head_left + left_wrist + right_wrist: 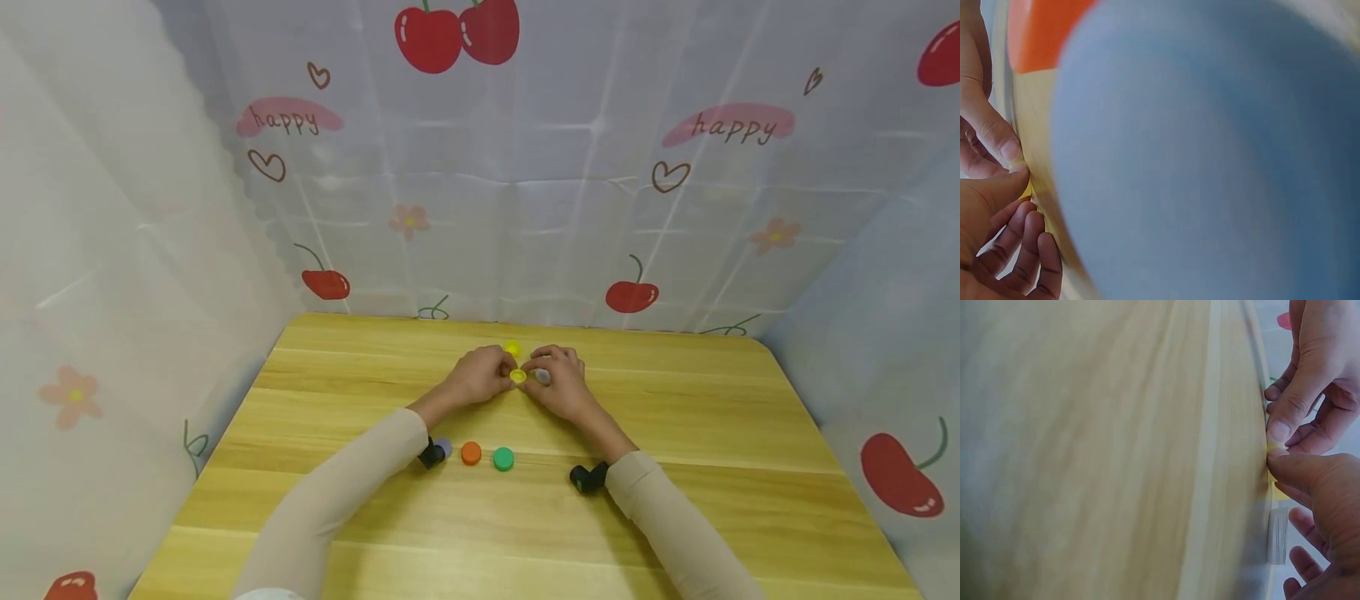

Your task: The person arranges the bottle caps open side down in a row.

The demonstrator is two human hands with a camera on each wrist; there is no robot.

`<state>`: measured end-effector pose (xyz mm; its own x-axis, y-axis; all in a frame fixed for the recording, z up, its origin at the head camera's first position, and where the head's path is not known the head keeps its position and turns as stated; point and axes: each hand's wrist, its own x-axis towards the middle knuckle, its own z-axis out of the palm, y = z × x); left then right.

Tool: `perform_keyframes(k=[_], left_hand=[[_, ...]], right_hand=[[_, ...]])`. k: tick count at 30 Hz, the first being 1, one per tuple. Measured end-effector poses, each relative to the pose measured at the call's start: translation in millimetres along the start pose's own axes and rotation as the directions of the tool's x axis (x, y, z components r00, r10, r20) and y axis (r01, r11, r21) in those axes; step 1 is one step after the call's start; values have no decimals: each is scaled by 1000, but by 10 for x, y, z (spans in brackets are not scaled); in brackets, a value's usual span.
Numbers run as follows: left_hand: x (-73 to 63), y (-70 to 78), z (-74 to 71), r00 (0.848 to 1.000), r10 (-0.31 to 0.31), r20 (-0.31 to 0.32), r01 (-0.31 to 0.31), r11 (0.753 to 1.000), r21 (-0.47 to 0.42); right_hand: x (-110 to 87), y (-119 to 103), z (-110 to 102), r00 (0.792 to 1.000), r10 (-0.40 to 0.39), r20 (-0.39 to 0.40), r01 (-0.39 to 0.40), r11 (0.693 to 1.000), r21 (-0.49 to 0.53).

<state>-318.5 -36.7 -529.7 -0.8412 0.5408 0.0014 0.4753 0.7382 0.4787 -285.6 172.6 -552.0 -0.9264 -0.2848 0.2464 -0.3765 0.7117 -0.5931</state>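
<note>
A small yellow cap is between my two hands, over the far middle of the table, its hollow side showing in the head view. My left hand pinches it from the left with thumb and fingertips. From the right, my right hand pinches the same cap, thumb tip against the other thumb. In the right wrist view, the left hand is above and the right hand below, its other fingers spread. A clear ridged cap stands beside the right fingers. Another yellow cap lies just beyond the hands.
Nearer me lie a lilac cap, partly behind the left wrist camera, an orange cap and a green cap. The lilac one fills much of the left wrist view. Printed curtains stand around the wooden table.
</note>
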Motion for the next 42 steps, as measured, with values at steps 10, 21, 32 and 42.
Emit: perform_keyframes(k=[10,21,32,42], left_hand=[[-66,-1,-51,998,59,-7,-59,997,-46],[-404,-53,-70,983,160,-89,-177,956,-232],[-776,95,-13,956,136,-259,-251,837,-486],[-1002,282,3,948,97,-303,-269,752,-601]], right_hand=[[-43,-13,-28,998,-47,-38,48,998,29],[-294,-152,-137,999,-34,-17,37,982,185],[-551,-355,-260,995,-77,-63,94,937,336],[-712,-498,-351,989,-112,-99,143,907,395]])
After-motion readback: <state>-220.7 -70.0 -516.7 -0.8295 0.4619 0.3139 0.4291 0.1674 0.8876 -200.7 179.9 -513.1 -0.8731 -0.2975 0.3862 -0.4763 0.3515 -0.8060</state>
